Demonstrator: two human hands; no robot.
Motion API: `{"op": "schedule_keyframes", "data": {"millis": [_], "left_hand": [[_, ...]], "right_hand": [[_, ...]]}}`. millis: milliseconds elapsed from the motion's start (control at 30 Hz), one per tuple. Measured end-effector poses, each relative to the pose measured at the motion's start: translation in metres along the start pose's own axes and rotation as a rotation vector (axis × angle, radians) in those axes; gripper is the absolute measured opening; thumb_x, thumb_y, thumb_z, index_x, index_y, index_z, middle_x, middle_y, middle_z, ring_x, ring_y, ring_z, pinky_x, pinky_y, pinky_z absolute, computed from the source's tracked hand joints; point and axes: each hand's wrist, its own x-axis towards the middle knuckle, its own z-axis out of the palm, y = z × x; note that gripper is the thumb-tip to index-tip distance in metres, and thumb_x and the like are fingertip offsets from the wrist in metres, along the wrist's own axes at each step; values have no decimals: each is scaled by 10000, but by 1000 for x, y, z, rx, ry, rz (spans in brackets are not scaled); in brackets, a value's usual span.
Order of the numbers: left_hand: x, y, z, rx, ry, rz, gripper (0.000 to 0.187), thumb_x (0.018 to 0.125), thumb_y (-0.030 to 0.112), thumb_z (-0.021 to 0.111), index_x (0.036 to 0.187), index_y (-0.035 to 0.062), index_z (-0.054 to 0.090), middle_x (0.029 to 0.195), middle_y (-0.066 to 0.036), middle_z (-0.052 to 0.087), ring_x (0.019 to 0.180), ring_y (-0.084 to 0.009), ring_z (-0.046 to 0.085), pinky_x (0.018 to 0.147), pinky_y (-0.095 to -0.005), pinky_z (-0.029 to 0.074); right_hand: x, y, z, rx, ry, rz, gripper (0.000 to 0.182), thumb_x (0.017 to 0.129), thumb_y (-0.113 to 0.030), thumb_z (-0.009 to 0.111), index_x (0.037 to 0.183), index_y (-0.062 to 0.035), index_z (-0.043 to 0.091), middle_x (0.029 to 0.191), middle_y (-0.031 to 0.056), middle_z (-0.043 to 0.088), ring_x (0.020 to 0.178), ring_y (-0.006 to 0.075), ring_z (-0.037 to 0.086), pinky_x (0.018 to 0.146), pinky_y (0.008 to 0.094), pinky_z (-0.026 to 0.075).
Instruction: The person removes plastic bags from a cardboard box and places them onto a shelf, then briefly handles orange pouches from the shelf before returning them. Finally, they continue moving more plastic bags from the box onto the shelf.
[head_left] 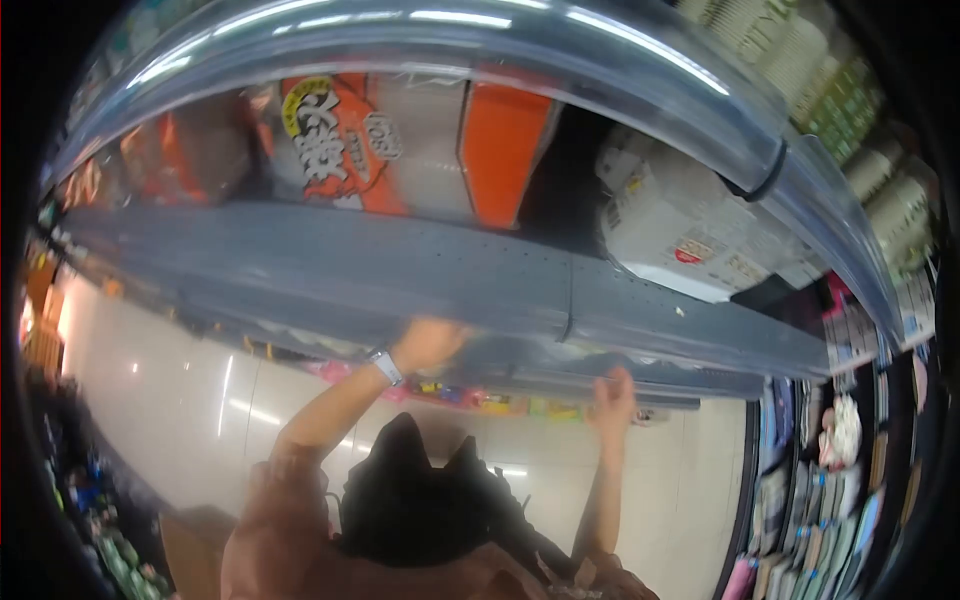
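Observation:
My left hand [430, 343], with a light band on its wrist [385, 367], reaches to the front edge of the grey shelf [430, 265]. Its fingers are smeared by motion against that edge. Further right, my right hand [612, 398] is raised by a lower shelf edge [665, 378], fingers loosely apart, with nothing visible in it. On the grey shelf above my hands stand an orange and clear plastic pack with large white lettering [335, 145] and a white pack with a red mark [690, 230].
A clear, curved plastic shelf front [440, 35] arches across the top. Paper cups [790, 55] are stacked at upper right. Folded textiles [815, 510] fill shelves at right. Colourful packages [500, 403] lie low below the shelf. A dark bag [410, 490] hangs at my chest over the tiled floor [680, 490].

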Motion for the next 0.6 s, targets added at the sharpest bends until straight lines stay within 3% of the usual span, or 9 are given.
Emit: {"op": "schedule_keyframes", "data": {"millis": [67,133,200,333,400,433,467,533,600], "left_hand": [[7,51,-54,-82,-504,-349,341,859,272,578,997,-39,597,929,-245,607,842,-365,589,721,-406,480],[-23,59,-44,39,-483,-258,295,800,210,615,1001,-6,606,958,-209,615,850,-364,596,781,-422,479],[-56,55,-23,-166,-55,-47,283,739,150,640,981,5,610,955,-191,617,859,-362,600,817,-421,483],[-91,70,-41,3,-37,-111,288,701,100,654,979,31,618,949,-160,621,883,-333,605,822,-416,487],[-108,79,-55,-1,66,-80,289,691,101,662,969,34,619,945,-149,620,855,-320,608,802,-409,492],[-118,85,-60,-3,103,-66,286,687,101,664,961,33,619,923,-139,614,833,-317,605,784,-401,494],[-126,92,-67,-4,140,-48,283,683,102,665,953,31,619,902,-129,609,811,-313,601,765,-393,497],[-147,102,-81,17,268,-32,169,731,109,654,871,24,615,828,-123,585,760,-312,589,717,-389,494],[-180,106,-80,31,194,-128,113,794,129,628,789,21,595,759,-119,554,716,-307,572,672,-394,479]], "right_hand": [[29,-9,0,46,126,-120,367,829,-126,683,1132,24,538,1066,97,579,914,150,566,759,280,453],[56,4,2,185,138,-193,346,829,-101,679,1118,36,546,1063,117,588,935,162,565,794,293,448],[76,17,8,241,76,-204,333,818,-50,667,1115,45,551,1086,113,597,975,179,562,841,309,448],[93,13,30,416,67,-211,292,812,49,603,1096,89,553,1127,107,593,992,183,564,868,308,453],[83,-1,33,477,-29,-164,232,815,63,595,1044,99,581,1066,96,617,890,161,588,766,280,481],[74,-13,36,432,-97,-236,96,854,-6,598,885,84,612,894,73,640,729,125,563,621,267,466],[64,-19,40,442,-138,-246,96,854,-6,598,885,84,612,894,73,640,729,125,563,621,267,466],[45,-33,48,168,-240,-292,203,898,-126,589,791,47,588,679,34,553,611,109,485,563,263,410],[23,-55,56,94,-232,-384,340,928,-224,565,724,48,568,613,44,526,589,125,476,548,277,397]]}}
